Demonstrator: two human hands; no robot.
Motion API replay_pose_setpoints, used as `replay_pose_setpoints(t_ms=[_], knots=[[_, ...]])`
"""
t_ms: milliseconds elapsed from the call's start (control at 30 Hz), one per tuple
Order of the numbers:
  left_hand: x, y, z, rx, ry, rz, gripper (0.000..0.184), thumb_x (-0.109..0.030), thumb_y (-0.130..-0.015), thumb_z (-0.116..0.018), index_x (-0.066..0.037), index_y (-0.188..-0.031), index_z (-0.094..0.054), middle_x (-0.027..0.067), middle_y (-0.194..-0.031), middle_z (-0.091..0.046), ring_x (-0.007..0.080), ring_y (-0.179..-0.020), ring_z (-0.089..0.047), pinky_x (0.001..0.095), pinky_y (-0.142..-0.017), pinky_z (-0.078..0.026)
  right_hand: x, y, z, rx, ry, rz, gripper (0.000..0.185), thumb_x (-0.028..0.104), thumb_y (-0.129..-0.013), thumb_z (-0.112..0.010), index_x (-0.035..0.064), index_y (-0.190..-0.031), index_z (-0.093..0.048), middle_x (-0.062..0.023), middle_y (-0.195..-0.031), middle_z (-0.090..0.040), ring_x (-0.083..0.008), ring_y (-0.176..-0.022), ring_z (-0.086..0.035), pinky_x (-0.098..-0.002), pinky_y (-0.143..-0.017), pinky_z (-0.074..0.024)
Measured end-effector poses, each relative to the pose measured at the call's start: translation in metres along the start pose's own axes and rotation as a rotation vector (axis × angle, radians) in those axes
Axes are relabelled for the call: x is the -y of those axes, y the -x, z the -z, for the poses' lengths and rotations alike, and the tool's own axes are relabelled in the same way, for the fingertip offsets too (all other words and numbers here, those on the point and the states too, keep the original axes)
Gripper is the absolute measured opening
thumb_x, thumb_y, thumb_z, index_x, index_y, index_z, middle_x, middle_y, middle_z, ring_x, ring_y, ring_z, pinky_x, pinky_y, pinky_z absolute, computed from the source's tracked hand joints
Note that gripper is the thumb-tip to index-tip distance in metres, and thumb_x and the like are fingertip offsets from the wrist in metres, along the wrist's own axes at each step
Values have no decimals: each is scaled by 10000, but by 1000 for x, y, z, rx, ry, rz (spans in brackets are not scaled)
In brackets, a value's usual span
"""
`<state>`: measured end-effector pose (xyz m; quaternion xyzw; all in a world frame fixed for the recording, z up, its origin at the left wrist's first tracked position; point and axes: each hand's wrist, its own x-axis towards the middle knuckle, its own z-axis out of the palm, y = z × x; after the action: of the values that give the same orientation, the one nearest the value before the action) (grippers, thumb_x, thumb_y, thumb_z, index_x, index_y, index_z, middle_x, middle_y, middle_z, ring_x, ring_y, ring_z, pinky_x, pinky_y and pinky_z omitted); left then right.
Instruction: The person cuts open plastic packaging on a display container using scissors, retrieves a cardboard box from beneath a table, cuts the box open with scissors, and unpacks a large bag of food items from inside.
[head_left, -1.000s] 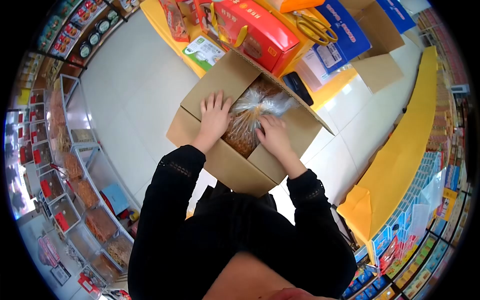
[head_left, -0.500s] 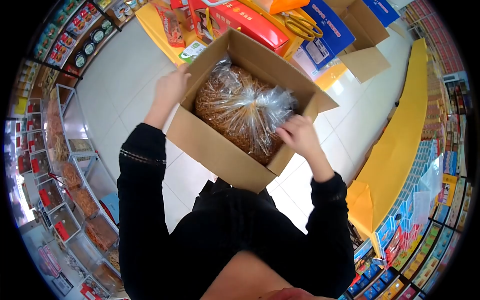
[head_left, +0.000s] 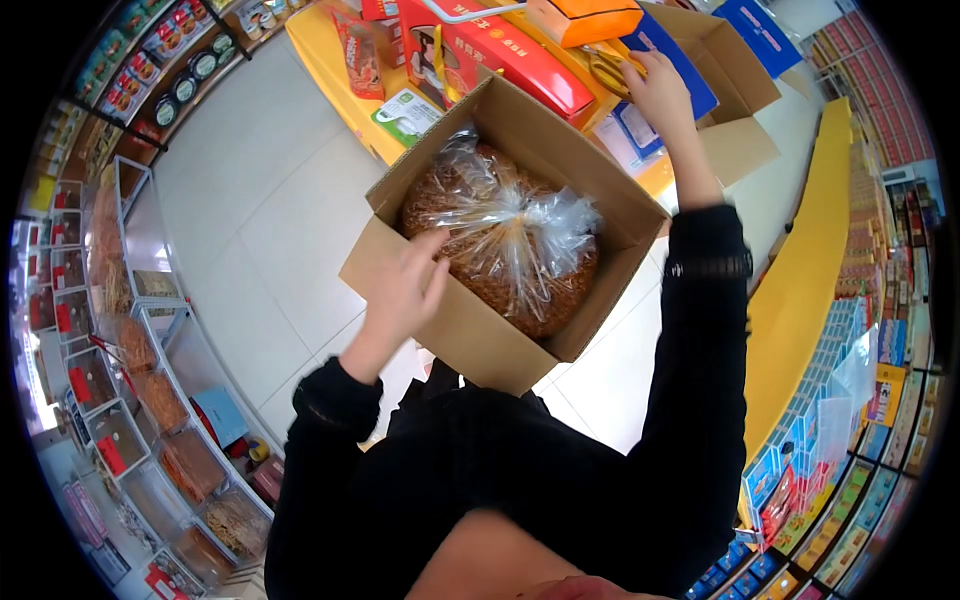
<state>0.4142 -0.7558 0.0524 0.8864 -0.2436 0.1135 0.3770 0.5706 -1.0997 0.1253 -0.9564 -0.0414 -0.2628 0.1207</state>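
An open cardboard box (head_left: 455,335) stands in front of me with its flaps folded out. Inside lies a clear plastic bag (head_left: 520,225), gathered and tied at the top, full of brown, crumbly food. My left hand (head_left: 400,290) is over the box's near-left edge, fingers apart and holding nothing, beside the bag. Beyond the box, my right hand (head_left: 662,95) reaches to the yellow-handled scissors (head_left: 608,75) on the yellow table, its fingers closed around the handles. The blades are mostly hidden.
On the yellow table (head_left: 325,50) are a red gift box (head_left: 500,55), an orange box (head_left: 585,18), a red packet (head_left: 360,60) and a green-and-white card (head_left: 407,115). Another open carton (head_left: 735,65) is behind. Clear food bins (head_left: 190,465) line the left; a yellow counter (head_left: 800,270) runs along the right.
My right hand has left the bag and moved up to the scissors. My left hand has come off the box's left corner and moved down and right, across the near edge.
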Motion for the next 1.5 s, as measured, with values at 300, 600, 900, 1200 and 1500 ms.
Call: replay_pose_setpoints(t_ms=[300, 600, 900, 1200, 1500], knots=[[6, 83, -10, 183, 127, 181, 185, -109, -785, -530, -43, -953, -572, 137, -865, -609, 275, -697, -601, 322, -586, -480, -17, -34, -32, 443, 351, -179, 402, 277, -719, -568, 5, -1012, -522, -208, -900, -588, -337, -848, -566, -387, -735, -451], [18, -38, -90, 359, 144, 76, 279, -227, -784, -545, -19, -969, -562, 168, -915, -587, 310, -836, -563, 358, -715, -450, 106, 170, 113, -33, -1259, -600, 283, 80, -714, -623, -32, -954, -523, -96, -841, -578, -98, -623, -545, -187, -539, -418], [33, -118, -191, 826, -310, -128, 446, -395, -603, -638, -17, -838, -615, 221, -805, -592, 333, -797, -570, 399, -712, -444, 196, 320, 44, 286, -2188, -1174, 412, 392, -869, -416, -9, -945, -475, -22, -671, -415, -97, -532, -384, -209, -466, -310], [78, -150, -188, 1085, 307, 145, 458, -414, -639, -714, 9, -723, -560, 68, -662, -574, 133, -543, -547, 243, -505, -444, 176, 281, -39, 460, -2452, -1504, 544, 578, -791, -427, 37, -826, -457, -30, -658, -387, -113, -504, -351, -205, -441, -291], [91, -143, -195, 1014, 555, 309, 439, -394, -629, -728, 5, -644, -544, 58, -557, -532, 106, -469, -500, 215, -451, -418, 180, 269, -53, 364, -2198, -1755, 577, 606, -756, -472, 31, -805, -478, -17, -637, -398, -100, -478, -367, -188, -418, -305]])
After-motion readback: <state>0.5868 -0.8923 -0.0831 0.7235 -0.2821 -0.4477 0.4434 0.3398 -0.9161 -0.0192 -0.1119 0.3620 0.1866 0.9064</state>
